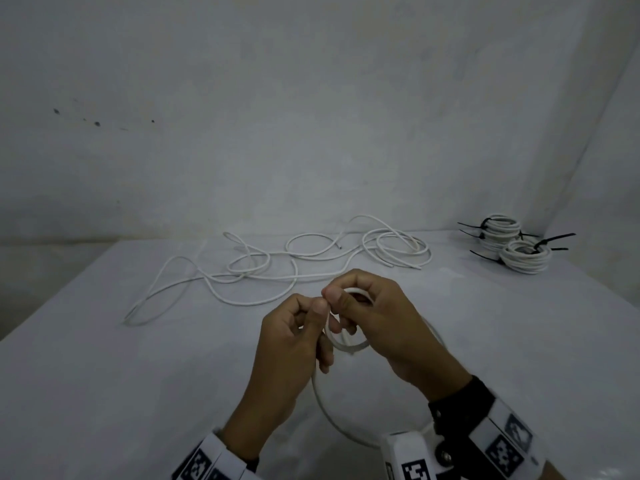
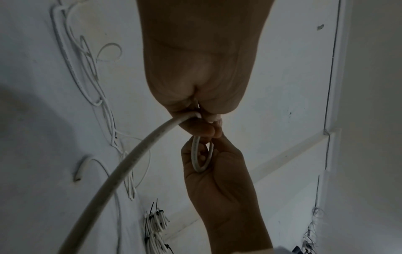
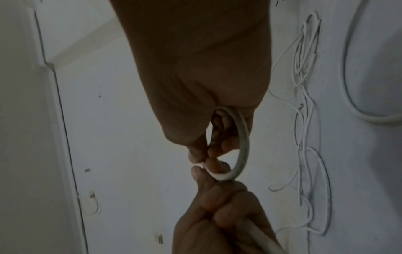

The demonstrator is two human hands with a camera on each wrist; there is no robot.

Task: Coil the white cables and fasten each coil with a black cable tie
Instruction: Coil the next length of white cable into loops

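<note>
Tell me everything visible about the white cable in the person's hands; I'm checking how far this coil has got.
The white cable is round, smooth and plastic-looking. Its first small loop is held above the table between both hands: the left hand pinches it and the right hand curls round the loop. A long slack arc runs from the left hand down under the wrists. No black tie is on it yet.

Both wrists wear white camera mounts (image 1: 408, 455) with black square-code markers, the right on a black strap (image 1: 460, 400).
</note>
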